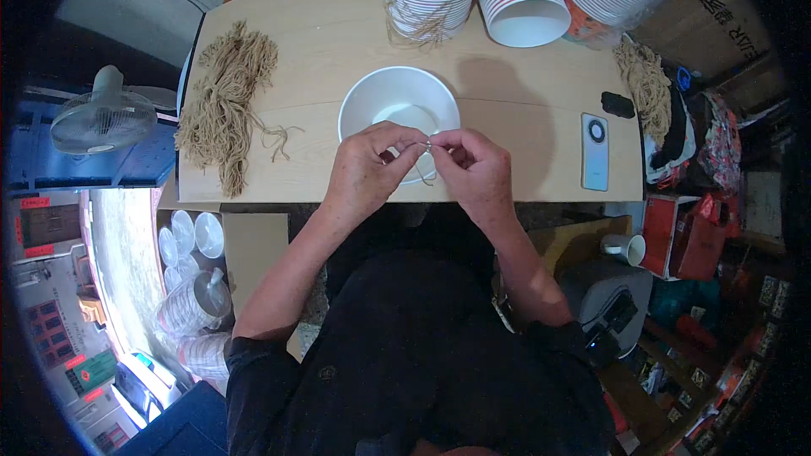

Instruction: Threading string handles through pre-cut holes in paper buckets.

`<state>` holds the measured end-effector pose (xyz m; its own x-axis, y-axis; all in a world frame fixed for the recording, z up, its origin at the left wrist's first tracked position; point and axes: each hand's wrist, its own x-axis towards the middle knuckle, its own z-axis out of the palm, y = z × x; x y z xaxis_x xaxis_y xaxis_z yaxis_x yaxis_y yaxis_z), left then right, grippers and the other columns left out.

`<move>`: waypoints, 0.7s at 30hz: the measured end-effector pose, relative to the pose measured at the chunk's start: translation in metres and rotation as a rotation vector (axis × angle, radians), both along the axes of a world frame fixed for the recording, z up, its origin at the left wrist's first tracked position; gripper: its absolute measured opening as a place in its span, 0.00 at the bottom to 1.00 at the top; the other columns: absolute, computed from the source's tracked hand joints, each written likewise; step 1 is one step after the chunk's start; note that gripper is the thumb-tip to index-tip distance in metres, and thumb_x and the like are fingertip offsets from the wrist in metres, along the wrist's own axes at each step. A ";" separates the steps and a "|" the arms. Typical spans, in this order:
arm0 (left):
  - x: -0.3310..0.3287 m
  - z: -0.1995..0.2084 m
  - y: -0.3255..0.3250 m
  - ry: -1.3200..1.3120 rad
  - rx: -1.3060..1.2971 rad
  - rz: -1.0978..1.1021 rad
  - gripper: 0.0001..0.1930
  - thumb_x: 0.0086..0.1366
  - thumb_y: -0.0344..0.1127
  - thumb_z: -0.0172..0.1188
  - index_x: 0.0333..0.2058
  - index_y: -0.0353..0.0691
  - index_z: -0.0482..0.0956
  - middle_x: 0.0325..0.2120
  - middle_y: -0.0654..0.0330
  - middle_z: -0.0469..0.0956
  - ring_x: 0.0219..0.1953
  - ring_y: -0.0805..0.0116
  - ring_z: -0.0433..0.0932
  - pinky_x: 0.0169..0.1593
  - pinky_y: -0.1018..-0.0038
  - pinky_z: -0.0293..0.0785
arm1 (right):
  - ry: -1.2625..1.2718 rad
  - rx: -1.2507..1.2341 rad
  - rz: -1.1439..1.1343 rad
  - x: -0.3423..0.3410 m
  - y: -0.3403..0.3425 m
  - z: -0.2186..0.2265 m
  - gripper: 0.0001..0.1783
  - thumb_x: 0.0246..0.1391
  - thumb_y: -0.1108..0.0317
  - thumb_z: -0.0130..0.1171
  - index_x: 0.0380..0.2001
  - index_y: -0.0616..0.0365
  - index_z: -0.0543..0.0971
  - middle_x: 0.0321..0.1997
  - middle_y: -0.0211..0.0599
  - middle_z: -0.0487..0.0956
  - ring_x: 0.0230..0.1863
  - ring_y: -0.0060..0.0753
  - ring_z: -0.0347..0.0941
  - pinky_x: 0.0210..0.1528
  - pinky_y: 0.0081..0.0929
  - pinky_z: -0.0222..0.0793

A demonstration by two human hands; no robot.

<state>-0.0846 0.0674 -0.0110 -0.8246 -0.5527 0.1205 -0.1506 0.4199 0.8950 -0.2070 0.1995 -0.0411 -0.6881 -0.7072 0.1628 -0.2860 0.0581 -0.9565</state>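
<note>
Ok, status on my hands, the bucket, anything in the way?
Left fingers and right fingers pinching thin tan cord. White bucket upright, near rim partly hidden. Cord bundle left, phone right, neither in the way.

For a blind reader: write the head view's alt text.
A bare left hand and right hand pinch a thin tan string over a round white bucket on a pale wooden table; a tan string bundle lies at left.

Thin tan cord (pixel 428 145), apparently looped, above round white tub (pixel 395 91), mouth up
</note>
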 end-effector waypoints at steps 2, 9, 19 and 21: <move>0.001 -0.001 -0.001 0.002 0.000 0.001 0.07 0.64 0.29 0.67 0.41 0.38 0.87 0.32 0.57 0.84 0.33 0.71 0.82 0.34 0.74 0.79 | -0.003 0.017 0.009 0.001 0.000 0.003 0.06 0.55 0.76 0.68 0.37 0.61 0.85 0.29 0.27 0.82 0.27 0.13 0.74 0.30 0.16 0.72; 0.001 -0.001 -0.001 -0.029 0.018 0.014 0.08 0.63 0.30 0.68 0.42 0.37 0.87 0.33 0.56 0.84 0.33 0.69 0.82 0.35 0.74 0.80 | 0.003 -0.002 0.020 0.002 0.000 0.006 0.05 0.55 0.75 0.68 0.36 0.60 0.84 0.29 0.26 0.82 0.27 0.12 0.73 0.29 0.16 0.70; 0.002 -0.001 -0.004 -0.070 0.080 -0.040 0.07 0.65 0.30 0.67 0.41 0.37 0.86 0.34 0.57 0.84 0.35 0.71 0.82 0.37 0.74 0.79 | 0.001 -0.017 0.105 -0.004 0.003 -0.001 0.08 0.53 0.76 0.68 0.38 0.60 0.84 0.32 0.35 0.84 0.26 0.19 0.77 0.29 0.20 0.73; 0.003 -0.002 -0.004 -0.088 0.073 -0.044 0.07 0.66 0.31 0.67 0.42 0.38 0.86 0.35 0.60 0.84 0.35 0.75 0.80 0.37 0.76 0.77 | -0.028 0.004 0.117 -0.005 0.003 0.003 0.08 0.54 0.75 0.68 0.38 0.60 0.84 0.32 0.34 0.84 0.27 0.18 0.77 0.29 0.20 0.73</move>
<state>-0.0815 0.0638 -0.0128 -0.8538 -0.5206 0.0073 -0.2128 0.3617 0.9077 -0.2124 0.2027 -0.0385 -0.6051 -0.7834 0.1420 -0.2642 0.0294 -0.9640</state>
